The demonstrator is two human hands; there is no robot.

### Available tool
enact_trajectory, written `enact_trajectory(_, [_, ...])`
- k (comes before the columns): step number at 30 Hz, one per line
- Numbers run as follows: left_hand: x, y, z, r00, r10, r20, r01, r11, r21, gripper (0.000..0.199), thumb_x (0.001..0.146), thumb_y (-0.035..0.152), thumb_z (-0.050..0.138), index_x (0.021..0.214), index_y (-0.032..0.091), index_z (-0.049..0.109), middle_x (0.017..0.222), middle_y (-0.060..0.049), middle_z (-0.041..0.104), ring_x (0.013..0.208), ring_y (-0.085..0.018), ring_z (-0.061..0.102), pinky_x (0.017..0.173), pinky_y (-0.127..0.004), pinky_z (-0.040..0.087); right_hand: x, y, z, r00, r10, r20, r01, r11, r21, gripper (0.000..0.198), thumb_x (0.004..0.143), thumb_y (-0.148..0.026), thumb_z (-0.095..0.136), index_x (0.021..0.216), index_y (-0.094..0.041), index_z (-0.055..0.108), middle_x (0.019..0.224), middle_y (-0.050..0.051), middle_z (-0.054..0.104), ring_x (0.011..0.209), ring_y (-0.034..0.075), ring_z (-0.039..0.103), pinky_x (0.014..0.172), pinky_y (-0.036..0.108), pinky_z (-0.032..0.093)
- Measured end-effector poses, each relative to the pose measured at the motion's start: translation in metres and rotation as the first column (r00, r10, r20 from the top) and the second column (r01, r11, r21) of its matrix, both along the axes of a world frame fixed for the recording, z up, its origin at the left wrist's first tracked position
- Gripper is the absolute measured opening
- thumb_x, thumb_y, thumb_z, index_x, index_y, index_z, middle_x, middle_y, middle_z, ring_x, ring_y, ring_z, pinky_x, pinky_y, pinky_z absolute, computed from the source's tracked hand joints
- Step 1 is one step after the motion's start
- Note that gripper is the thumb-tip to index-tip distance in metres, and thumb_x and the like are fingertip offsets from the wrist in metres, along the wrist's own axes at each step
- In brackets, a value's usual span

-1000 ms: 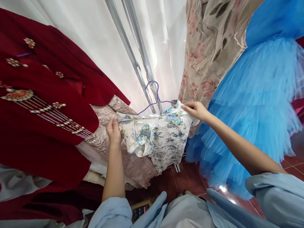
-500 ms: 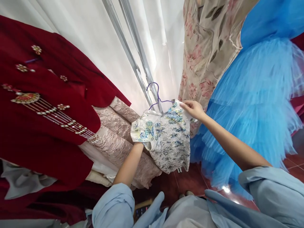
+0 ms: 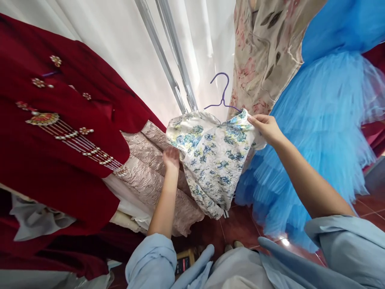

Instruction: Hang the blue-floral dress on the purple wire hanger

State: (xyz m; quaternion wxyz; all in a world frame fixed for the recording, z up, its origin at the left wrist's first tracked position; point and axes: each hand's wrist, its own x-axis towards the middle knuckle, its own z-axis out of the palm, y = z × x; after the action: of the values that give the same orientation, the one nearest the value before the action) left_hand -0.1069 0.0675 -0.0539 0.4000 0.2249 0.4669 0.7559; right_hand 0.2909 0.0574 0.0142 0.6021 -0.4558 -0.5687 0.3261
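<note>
A short-sleeved white blouse (image 3: 215,160) with blue, green and yellow flowers hangs on a purple hanger (image 3: 223,96). The hanger's hook stands free above the neckline, in front of the white curtain. At the blouse's right shoulder, my right hand (image 3: 267,127) pinches the fabric between thumb and fingers. My left hand (image 3: 172,157) is just under the left sleeve, its fingers blurred and partly hidden by the cloth. The lower part of the blouse is bunched toward the middle.
Metal rails (image 3: 171,60) run down the white curtain (image 3: 108,44). To the left hang a dark red beaded garment (image 3: 90,168) and a pink textured skirt (image 3: 141,156). On the right are a beige floral dress (image 3: 255,76) and a blue tulle dress (image 3: 313,132). Below lies a red tiled floor (image 3: 240,224).
The blouse and hanger have moved up and right, and the hook has come away from the rails. My left hand has slid out from inside the sleeve; my right hand keeps its pinch.
</note>
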Motion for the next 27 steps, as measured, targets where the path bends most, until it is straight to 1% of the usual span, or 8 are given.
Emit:
enact_trajectory(4, [0.031, -0.047, 0.017, 0.914, 0.294, -0.278, -0.210, 0.932, 0.296, 0.023, 0.093, 0.037, 0.050, 0.106, 0.018, 0.055, 0.126, -0.012, 0.058, 0.120, -0.021, 0.058, 0.102, -0.032, 0.045, -0.009, -0.079, -0.011, 0.962, 0.239, -0.132, -0.266, 0.930, -0.255, 0.042, 0.077, -0.059, 0.076, 0.077, -0.018, 0.067, 0.060, -0.001, 0.057, 0.047, 0.011, 0.046, 0.043, 0.023, 0.032])
enact_trajectory(6, [0.061, -0.090, 0.023, 0.841, 0.037, -0.539, 0.176, 0.924, 0.338, 0.035, 0.093, 0.045, 0.055, 0.117, 0.021, 0.053, 0.130, -0.012, 0.056, 0.126, -0.024, 0.055, 0.108, -0.035, 0.043, -0.043, -0.130, -0.034, 0.936, 0.323, -0.139, -0.351, 0.888, -0.298, 0.047, 0.086, -0.063, 0.065, 0.073, -0.018, 0.064, 0.058, -0.001, 0.054, 0.046, 0.010, 0.042, 0.042, 0.023, 0.031])
enact_trajectory(9, [0.099, -0.146, 0.026, 0.512, -0.524, -0.681, 0.703, 0.711, -0.019, 0.060, 0.085, 0.032, 0.071, 0.133, 0.027, 0.035, 0.142, -0.012, 0.050, 0.133, -0.026, 0.052, 0.112, -0.041, 0.042, -0.112, -0.197, -0.075, 0.905, 0.421, -0.062, -0.423, 0.875, -0.235, 0.050, 0.094, -0.065, 0.052, 0.081, -0.018, 0.063, 0.073, 0.002, 0.059, 0.062, 0.013, 0.048, 0.055, 0.025, 0.042])
enact_trajectory(14, [0.094, -0.175, 0.027, 0.290, -0.746, -0.599, 0.798, 0.534, -0.278, 0.034, 0.088, 0.007, 0.044, 0.115, 0.025, 0.035, 0.117, -0.006, 0.061, 0.115, -0.019, 0.062, 0.097, -0.039, 0.055, -0.161, -0.235, -0.101, 0.706, 0.708, -0.028, -0.699, 0.690, -0.189, 0.039, 0.100, -0.053, 0.049, 0.088, -0.018, 0.060, 0.070, 0.000, 0.062, 0.063, 0.013, 0.056, 0.063, 0.025, 0.048])
enact_trajectory(18, [0.059, -0.168, 0.052, -0.041, -0.781, -0.623, 0.835, 0.316, -0.450, 0.024, 0.085, 0.006, 0.039, 0.101, 0.020, 0.049, 0.100, -0.006, 0.065, 0.096, -0.018, 0.068, 0.069, -0.026, 0.060, -0.107, -0.205, -0.085, 0.925, 0.361, 0.116, -0.371, 0.924, 0.086, 0.028, 0.102, -0.036, 0.052, 0.084, -0.019, 0.065, 0.079, 0.004, 0.069, 0.075, 0.016, 0.065, 0.073, 0.029, 0.051])
enact_trajectory(21, [0.038, -0.150, 0.080, -0.052, -0.702, -0.710, 0.825, 0.371, -0.427, 0.031, 0.080, 0.004, 0.042, 0.101, 0.017, 0.060, 0.091, -0.005, 0.068, 0.083, -0.016, 0.070, 0.070, -0.026, 0.061, -0.058, -0.160, -0.074, 0.951, -0.079, 0.297, -0.013, 0.954, 0.298, 0.026, 0.095, -0.038, 0.062, 0.115, -0.020, 0.066, 0.116, 0.012, 0.068, 0.112, 0.027, 0.061, 0.098, 0.042, 0.047])
enact_trajectory(23, [0.028, -0.128, 0.095, 0.028, -0.682, -0.731, 0.810, 0.444, -0.383, 0.039, 0.078, 0.006, 0.047, 0.112, 0.015, 0.063, 0.093, -0.006, 0.070, 0.078, -0.017, 0.070, 0.065, -0.027, 0.062, -0.039, -0.128, -0.072, 0.888, -0.089, 0.451, -0.046, 0.959, 0.279, 0.036, 0.094, -0.043, 0.062, 0.122, -0.021, 0.064, 0.125, 0.012, 0.066, 0.121, 0.030, 0.057, 0.104, 0.046, 0.043])
enact_trajectory(27, [0.011, -0.064, 0.110, 0.273, -0.577, -0.770, 0.700, 0.668, -0.252, 0.045, 0.067, 0.013, 0.063, 0.112, 0.012, 0.067, 0.110, -0.012, 0.069, 0.079, -0.020, 0.071, 0.052, -0.025, 0.059, -0.042, -0.083, -0.070, 0.931, 0.056, 0.361, -0.115, 0.983, 0.143, 0.036, 0.099, -0.049, 0.049, 0.101, -0.017, 0.066, 0.084, 0.003, 0.066, 0.078, 0.019, 0.059, 0.073, 0.030, 0.047])
